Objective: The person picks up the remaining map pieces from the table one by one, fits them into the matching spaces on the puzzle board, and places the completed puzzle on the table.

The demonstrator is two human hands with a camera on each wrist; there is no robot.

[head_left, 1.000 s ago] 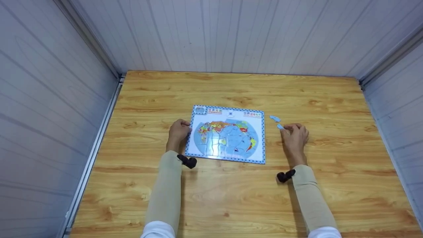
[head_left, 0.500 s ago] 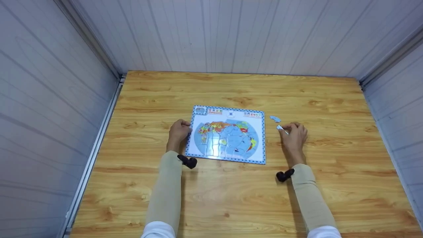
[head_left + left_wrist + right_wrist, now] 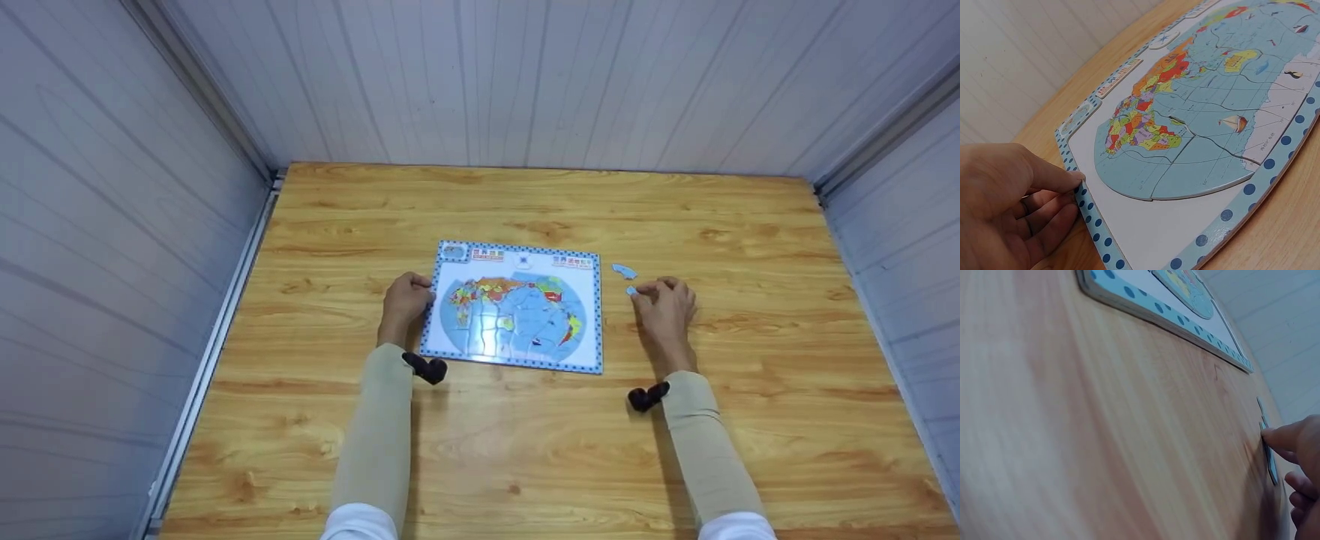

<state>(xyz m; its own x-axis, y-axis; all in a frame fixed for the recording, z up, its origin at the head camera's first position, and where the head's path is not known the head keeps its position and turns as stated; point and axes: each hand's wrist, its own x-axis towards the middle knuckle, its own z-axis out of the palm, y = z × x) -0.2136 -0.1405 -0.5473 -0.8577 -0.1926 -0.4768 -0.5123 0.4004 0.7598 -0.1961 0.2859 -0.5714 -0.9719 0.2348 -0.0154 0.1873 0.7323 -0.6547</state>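
A world map jigsaw puzzle board (image 3: 598, 322) with a blue dotted border lies on the wooden table. At its left edge my left hand (image 3: 406, 298) grips the border; in the left wrist view the thumb (image 3: 1067, 179) presses on top and the other fingers curl beside and below the edge. To the right of the board, my right hand (image 3: 667, 311) pinches a small light-blue puzzle piece (image 3: 631, 290), partly hidden by the fingers. The right wrist view shows this thin piece (image 3: 1271, 465) edge-on, close to the table. Just beyond it lies another blue puzzle piece (image 3: 624, 271).
The wooden table (image 3: 517, 450) extends around the board on all sides. White panel walls stand at the back (image 3: 495, 82), left (image 3: 112, 262) and right. Small black cameras (image 3: 425, 367) are strapped at both wrists, over beige sleeves.
The piece in my right hand has tilted and turned between the fingers, showing a pale edge midway and a smaller blue end now. My left hand and the board have stayed put.
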